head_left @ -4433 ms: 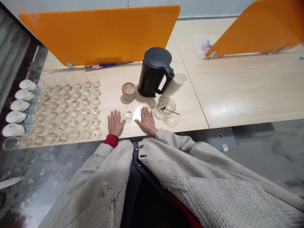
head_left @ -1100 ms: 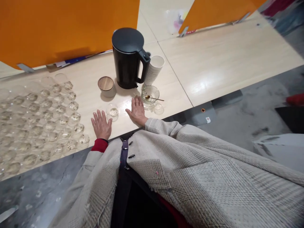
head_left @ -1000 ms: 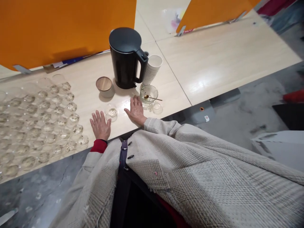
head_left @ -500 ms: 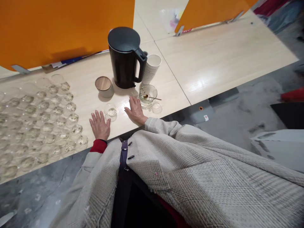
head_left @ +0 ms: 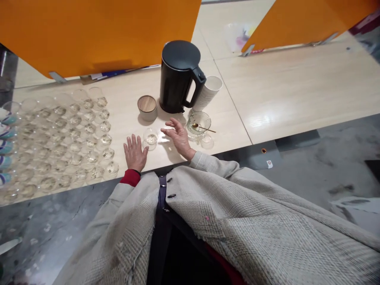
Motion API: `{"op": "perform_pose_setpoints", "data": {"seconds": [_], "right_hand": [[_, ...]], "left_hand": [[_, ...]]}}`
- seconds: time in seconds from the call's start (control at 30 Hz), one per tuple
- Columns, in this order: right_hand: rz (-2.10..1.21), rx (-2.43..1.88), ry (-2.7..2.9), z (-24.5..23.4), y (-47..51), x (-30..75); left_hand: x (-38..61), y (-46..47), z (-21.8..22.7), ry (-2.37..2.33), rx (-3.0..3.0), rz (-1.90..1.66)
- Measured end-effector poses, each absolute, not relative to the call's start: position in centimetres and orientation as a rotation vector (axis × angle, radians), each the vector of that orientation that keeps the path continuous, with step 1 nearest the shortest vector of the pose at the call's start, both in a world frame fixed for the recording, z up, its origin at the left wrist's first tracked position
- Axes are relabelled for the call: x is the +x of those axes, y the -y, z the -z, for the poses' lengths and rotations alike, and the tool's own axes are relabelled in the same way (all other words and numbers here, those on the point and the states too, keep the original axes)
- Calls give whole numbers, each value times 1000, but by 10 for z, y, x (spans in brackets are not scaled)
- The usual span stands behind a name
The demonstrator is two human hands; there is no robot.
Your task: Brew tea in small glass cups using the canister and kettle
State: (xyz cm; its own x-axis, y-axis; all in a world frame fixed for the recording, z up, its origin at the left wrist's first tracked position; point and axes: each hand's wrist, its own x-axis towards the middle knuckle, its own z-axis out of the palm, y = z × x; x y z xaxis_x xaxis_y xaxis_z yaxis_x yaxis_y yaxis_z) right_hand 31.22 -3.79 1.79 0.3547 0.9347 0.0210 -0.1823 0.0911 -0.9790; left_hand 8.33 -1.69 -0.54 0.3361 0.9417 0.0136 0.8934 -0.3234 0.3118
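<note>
My left hand [head_left: 135,153] lies flat on the table near its front edge, fingers spread and holding nothing. Just right of it stands a small clear cup [head_left: 151,139] with dark bits at its bottom. My right hand [head_left: 178,138] is raised slightly over the table on the other side of that cup, empty, with fingers apart. Close to its right is a ribbed glass bowl [head_left: 199,118], with a gold spoon [head_left: 204,127] resting across it. A small clear lid or dish [head_left: 207,141] lies in front of the bowl.
Many small clear cups [head_left: 74,136] stand in rows at the left. Behind my hands are a black kettle [head_left: 178,79], a stack of white paper cups [head_left: 209,93] and a grey jar with a wooden lid [head_left: 147,108]. Orange partitions [head_left: 103,35] line the table's back.
The view has swung left, so things sit further right. My right hand has lifted from the table and turned, its fingers now apart. My left hand stays flat.
</note>
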Motion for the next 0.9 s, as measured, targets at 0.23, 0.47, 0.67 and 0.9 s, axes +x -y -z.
{"op": "perform_pose_setpoints", "data": {"seconds": [0.23,0.47,0.67,0.9], "right_hand": [[-856,-1236,1156,-28,23,279],[-585,-1291,1677,-51,30,275],[-580,-1393,1519,-75,78,321],[-692,-1865,977,-78,165,388]], "left_hand": [[82,17,4,-1638,2353,-286],[83,17,1,-1641,2355,-282],[83,16,0,-1637,2349,-269],[81,14,4,-1642,2342,-277]]}}
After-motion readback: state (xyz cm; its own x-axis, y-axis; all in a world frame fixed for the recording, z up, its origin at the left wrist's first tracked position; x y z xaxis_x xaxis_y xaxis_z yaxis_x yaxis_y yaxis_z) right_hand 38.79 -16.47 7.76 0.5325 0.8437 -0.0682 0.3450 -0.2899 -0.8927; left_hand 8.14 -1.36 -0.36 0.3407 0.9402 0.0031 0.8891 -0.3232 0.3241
